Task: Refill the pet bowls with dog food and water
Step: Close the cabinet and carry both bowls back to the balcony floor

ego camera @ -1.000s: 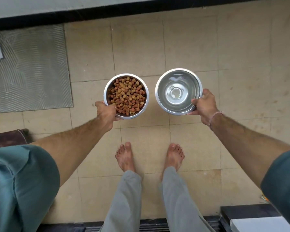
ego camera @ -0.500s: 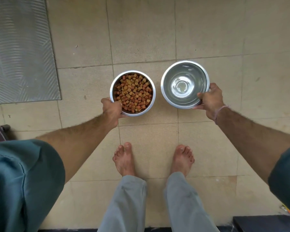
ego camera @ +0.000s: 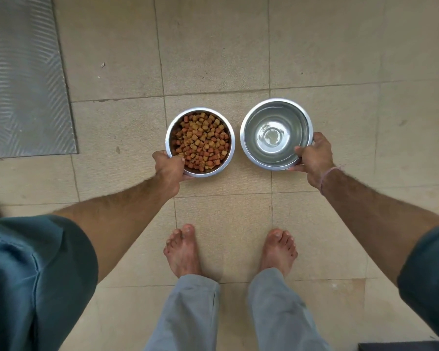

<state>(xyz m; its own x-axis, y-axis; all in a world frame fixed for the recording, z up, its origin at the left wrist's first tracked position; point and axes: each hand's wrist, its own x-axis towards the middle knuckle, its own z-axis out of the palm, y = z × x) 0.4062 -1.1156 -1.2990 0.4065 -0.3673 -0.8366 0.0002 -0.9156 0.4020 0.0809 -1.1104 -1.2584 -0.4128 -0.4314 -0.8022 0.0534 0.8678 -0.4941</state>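
Hands [ego camera: 169, 171] [ego camera: 314, 159] hold kibble bowl [ego camera: 231, 145], water bowl [ego camera: 298, 126] upright.

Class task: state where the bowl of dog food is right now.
In the head view, the kibble bowl is just left of centre, gripped at its rim by the left hand, beside the water bowl in the right hand.

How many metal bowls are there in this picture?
2. The kibble bowl is gripped by the left hand; the water bowl, to its right, by the right hand. None looks hidden.
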